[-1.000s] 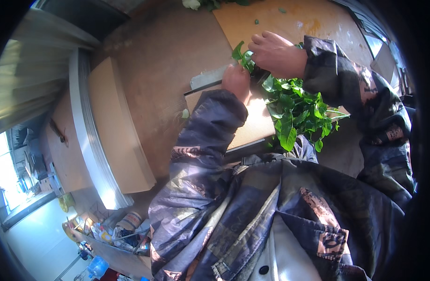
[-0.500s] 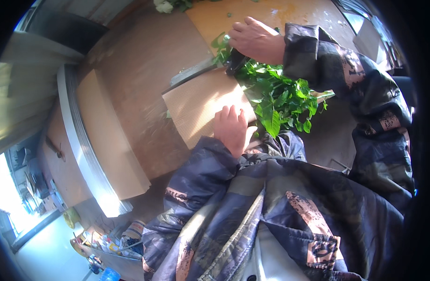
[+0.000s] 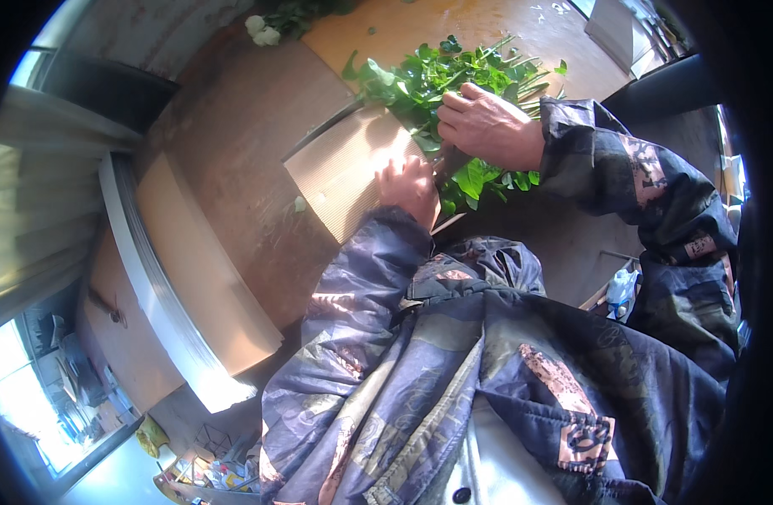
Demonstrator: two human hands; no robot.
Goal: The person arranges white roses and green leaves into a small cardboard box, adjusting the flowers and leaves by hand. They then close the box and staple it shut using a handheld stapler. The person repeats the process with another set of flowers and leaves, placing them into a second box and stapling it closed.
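A bundle of green leafy stems (image 3: 428,71) lies on the table, its cut ends toward the right. Its left end meets a wrap of tan corrugated cardboard (image 3: 344,168), which is brightly sunlit. My left hand (image 3: 411,189) is closed on the right edge of the cardboard, fingers on top. Just right of it, my right hand (image 3: 490,126) curls over a dark tool (image 3: 451,160) at that edge, among the leaves. My fingers cover most of the tool, so its kind is unclear.
To the left stands a stack of flat cardboard sheets (image 3: 205,261) with a white edge. White flowers (image 3: 262,32) lie at the far edge. An orange-brown board (image 3: 353,38) covers the table's far part. A cluttered container (image 3: 209,480) sits at lower left.
My right hand has moved nearer me with the dark tool, from the cardboard's far corner to its near right edge. The leafy bundle now lies farther away, its stems showing. My left hand has shifted slightly away.
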